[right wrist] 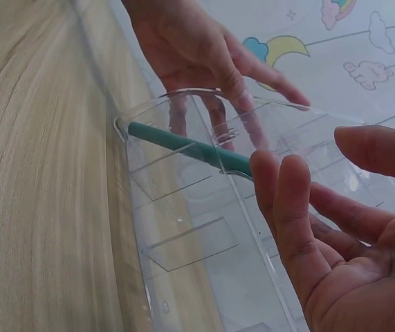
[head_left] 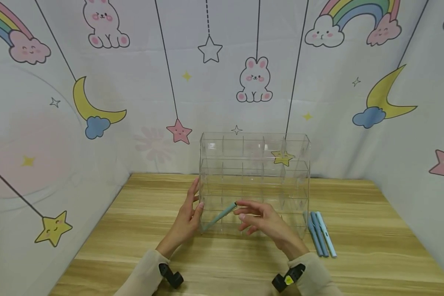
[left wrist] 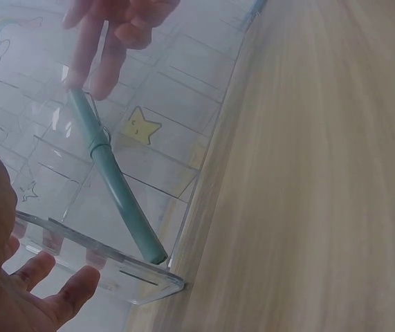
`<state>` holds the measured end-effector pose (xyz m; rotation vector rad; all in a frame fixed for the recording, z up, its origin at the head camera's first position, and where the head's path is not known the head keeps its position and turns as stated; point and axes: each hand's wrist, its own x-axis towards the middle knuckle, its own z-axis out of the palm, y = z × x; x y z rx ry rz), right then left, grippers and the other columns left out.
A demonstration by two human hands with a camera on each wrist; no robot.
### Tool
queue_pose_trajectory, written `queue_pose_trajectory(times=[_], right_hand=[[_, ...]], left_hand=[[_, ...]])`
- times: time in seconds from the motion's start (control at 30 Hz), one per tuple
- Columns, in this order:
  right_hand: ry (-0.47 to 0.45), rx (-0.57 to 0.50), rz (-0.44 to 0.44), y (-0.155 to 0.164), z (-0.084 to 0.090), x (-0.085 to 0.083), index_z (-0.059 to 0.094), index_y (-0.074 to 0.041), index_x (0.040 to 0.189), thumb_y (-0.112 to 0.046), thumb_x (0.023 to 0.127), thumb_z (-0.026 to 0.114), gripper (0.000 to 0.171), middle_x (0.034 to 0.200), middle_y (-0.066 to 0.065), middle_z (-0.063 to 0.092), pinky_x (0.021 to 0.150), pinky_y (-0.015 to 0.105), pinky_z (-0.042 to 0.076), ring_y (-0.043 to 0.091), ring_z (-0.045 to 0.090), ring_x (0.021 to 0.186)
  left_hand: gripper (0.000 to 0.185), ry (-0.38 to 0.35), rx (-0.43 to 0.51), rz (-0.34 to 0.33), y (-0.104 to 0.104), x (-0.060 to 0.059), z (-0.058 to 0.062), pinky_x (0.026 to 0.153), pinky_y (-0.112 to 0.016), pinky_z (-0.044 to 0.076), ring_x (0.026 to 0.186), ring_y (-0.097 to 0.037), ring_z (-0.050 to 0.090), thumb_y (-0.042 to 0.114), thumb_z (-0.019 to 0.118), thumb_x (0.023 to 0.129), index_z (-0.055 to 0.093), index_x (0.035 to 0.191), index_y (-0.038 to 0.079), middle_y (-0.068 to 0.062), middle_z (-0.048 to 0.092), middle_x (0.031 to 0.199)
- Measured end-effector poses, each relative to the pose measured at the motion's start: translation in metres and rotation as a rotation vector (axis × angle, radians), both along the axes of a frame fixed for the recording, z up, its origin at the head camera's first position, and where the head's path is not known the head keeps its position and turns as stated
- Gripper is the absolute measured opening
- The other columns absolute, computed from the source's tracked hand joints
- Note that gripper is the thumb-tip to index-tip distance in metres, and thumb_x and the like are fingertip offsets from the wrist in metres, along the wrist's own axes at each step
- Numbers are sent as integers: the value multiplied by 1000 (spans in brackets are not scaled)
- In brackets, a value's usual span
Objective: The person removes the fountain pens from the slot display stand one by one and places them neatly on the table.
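Left hand point(head_left: 186, 216): at the organizer's left end; fingers spread flat along the outside of the side wall, thumb by the front edge. Grip is a flat press, not a wrap.
Right hand point(head_left: 262, 218): in front of the lower tier, palm turned inward. Grip is loose: fingers extended, thumb well apart from them, fingertips at the upper end of the teal pen.
Teal pen point(head_left: 220, 216): at the organizer's lower left front, tilted. Low end by the bottom left corner near the side wall, high end up to the right. Clip point(left wrist: 100, 114) is on the upper half. Can't tell which side of the clear front panel the low end sits on.
Organizer point(head_left: 253, 187): clear, upright, stepped tiers with dividers making small compartments; stands near the back of the tabletop point(head_left: 222, 269).
Blue pens point(head_left: 320, 235): at least three, side by side just beside the organizer's right end; two darker, one lighter.
Wrists: black device point(head_left: 172, 277) on the left, another point(head_left: 288, 278) on the right, both over pale sleeves point(head_left: 144, 271).
Backdrop point(head_left: 222, 92): white fabric; rabbits, stars, moons, rainbows.
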<state>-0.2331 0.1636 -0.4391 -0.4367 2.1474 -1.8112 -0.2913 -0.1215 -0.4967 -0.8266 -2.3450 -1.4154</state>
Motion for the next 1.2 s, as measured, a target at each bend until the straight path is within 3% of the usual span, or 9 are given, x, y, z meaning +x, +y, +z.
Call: queue_pose_trajectory(times=[0.2, 0.6, 0.97, 1.2], right_hand=[[3, -15, -3, 1, -1, 0, 51, -2, 157, -23, 108, 65, 56, 151, 34, 57, 79, 38, 65, 31, 79, 100], [1, -63, -55, -4, -6, 1, 58, 1, 150, -18, 106, 69, 49, 156, 28, 55, 80, 36, 65, 17, 77, 95], [66, -132, -192, -21, -17, 4, 67, 3, 137, -10, 101, 72, 38, 135, 28, 68, 69, 32, 63, 11, 76, 80], [42, -131, -217, -28, -24, 4, 67, 2, 137, -8, 100, 75, 40, 132, 25, 67, 67, 25, 59, 8, 75, 77]], left_hand=[[81, -5, 5, -8, 0, 0, 0, 84, -48, 65, 136, -62, 55, 1, 51, 111, 6, 175, 22, -24, 24, 177], [79, -3, 11, -13, -1, -2, -3, 82, -41, 64, 136, -62, 54, 3, 51, 111, 7, 175, 21, -25, 24, 177], [79, -2, 11, -12, -1, -2, -3, 83, -42, 65, 137, -62, 55, 3, 51, 111, 7, 175, 21, -24, 25, 177], [78, 12, 14, -16, -1, -2, -3, 82, -46, 66, 135, -62, 56, 4, 51, 112, 8, 174, 20, -28, 27, 175]])
